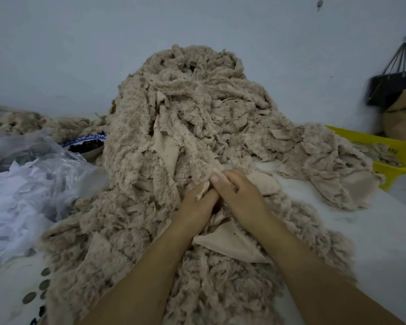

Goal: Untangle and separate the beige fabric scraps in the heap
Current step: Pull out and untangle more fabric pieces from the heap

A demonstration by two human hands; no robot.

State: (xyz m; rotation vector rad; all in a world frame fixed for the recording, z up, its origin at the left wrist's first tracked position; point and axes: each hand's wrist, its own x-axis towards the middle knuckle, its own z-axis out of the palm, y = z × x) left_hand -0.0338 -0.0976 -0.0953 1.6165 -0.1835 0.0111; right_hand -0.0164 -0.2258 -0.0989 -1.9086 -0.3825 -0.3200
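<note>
The fingers [217,180] of both hands are curled together on one scrap [203,190] at the foot of the heap [185,109]. A pale edge of that scrap is pinched by the left hand [197,205]. The right hand [240,195] is closed over the same piece, with its thumb laid against the left fingers. The two hands are touching, so no gap has been opened in the scrap. Whether it is caught in the pile cannot be told.

A flat spread [220,289] of fluffy beige pieces and smooth backing is seen beneath the forearms. The heap itself is piled high against the wall [80,55], with strips twisted through one another and no clear edges between them. To the right, a lower clump [326,160] lies on the white worktop [373,231], beside a yellow basket [396,146] in which a few scraps can be made out. Crumpled plastic [45,160] and a blue-rimmed bowl [87,143] are seen on the left, and a black bag [389,87] hangs at the far right.

The task is judged to be at an early stage. Some pieces may already have been drawn out and laid aside, but by far the greater part is left tangled in the heap. Only one scrap is being worked at present.
</note>
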